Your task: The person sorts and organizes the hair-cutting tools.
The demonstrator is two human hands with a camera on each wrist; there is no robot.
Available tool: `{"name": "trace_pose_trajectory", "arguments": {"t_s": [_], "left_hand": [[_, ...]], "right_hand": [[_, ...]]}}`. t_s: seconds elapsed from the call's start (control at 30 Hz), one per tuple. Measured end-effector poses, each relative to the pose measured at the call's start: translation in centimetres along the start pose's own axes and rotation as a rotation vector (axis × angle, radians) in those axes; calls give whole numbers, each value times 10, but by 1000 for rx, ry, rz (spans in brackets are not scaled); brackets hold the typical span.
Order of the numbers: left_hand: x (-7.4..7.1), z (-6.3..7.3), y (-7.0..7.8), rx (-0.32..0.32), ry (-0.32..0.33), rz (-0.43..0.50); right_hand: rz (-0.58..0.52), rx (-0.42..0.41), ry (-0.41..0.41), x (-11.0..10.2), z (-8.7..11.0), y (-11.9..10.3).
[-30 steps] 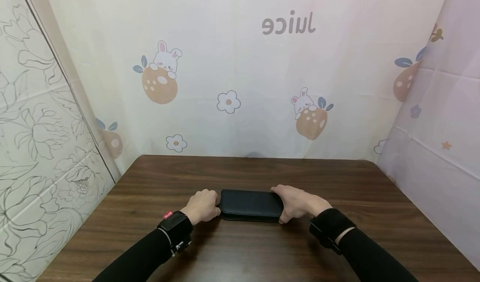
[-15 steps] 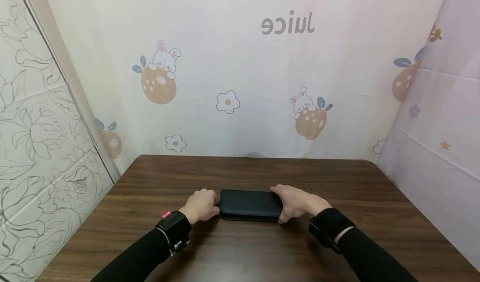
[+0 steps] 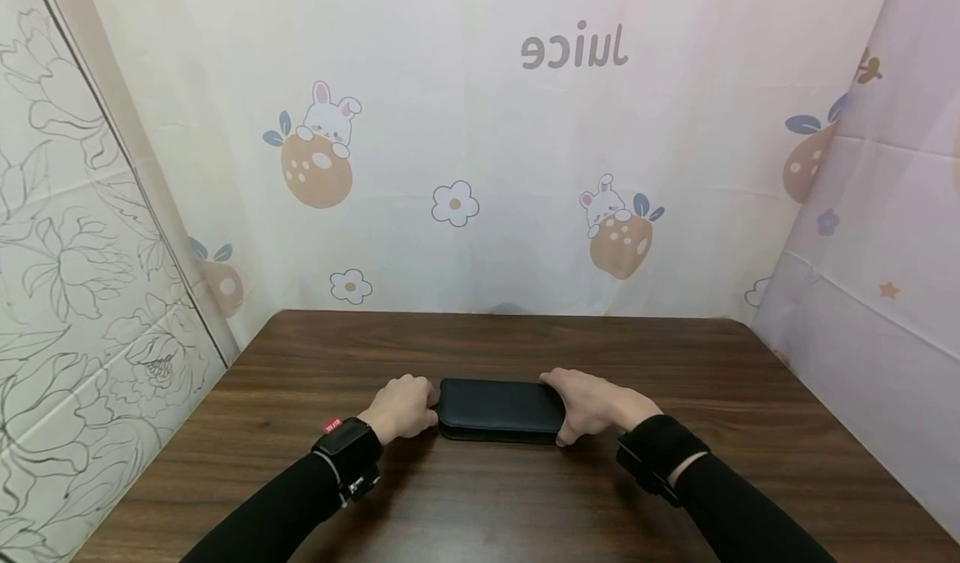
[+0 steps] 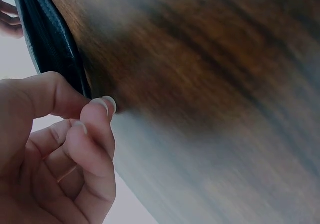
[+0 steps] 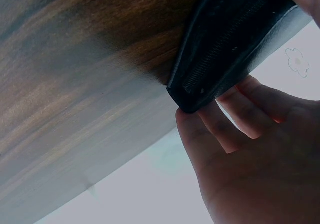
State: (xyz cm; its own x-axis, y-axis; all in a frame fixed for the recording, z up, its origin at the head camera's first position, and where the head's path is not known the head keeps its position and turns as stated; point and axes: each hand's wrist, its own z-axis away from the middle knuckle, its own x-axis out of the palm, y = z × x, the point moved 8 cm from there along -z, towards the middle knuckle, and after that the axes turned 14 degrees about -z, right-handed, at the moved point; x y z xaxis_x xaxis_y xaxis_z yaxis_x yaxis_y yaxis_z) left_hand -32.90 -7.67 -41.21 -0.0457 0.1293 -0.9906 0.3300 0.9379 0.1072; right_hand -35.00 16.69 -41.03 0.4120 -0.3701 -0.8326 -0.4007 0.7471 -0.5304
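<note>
A long black zippered wallet (image 3: 498, 410) lies flat on the brown wooden table, its length running left to right. My left hand (image 3: 400, 408) is at its left end, thumb and index finger pinching close against the wallet's corner; what sits between the fingertips is hidden. In the left wrist view the other fingers of that hand curl in below the pinch. My right hand (image 3: 596, 405) grips the right end, thumb on the near side and fingers along the far side. A zipper (image 5: 225, 44) runs along the wallet's edge in the right wrist view and looks closed there.
The wooden table (image 3: 480, 505) reaches back to a pale curtain (image 3: 465, 130) printed with rabbits, fruit and flowers. A panel with floral line drawings (image 3: 82, 296) stands on the left, and another curtain (image 3: 885, 255) hangs on the right.
The left hand shifts very slightly to the left, staying at the wallet's end. The wallet and the right hand stay nearly still.
</note>
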Motion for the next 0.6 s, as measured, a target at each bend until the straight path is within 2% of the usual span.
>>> {"name": "trace_pose_trajectory", "arguments": {"t_s": [0.6], "left_hand": [[0,-3,-1,11,23,-17]], "right_hand": [[-15,2,-1,0,0,-1]]}}
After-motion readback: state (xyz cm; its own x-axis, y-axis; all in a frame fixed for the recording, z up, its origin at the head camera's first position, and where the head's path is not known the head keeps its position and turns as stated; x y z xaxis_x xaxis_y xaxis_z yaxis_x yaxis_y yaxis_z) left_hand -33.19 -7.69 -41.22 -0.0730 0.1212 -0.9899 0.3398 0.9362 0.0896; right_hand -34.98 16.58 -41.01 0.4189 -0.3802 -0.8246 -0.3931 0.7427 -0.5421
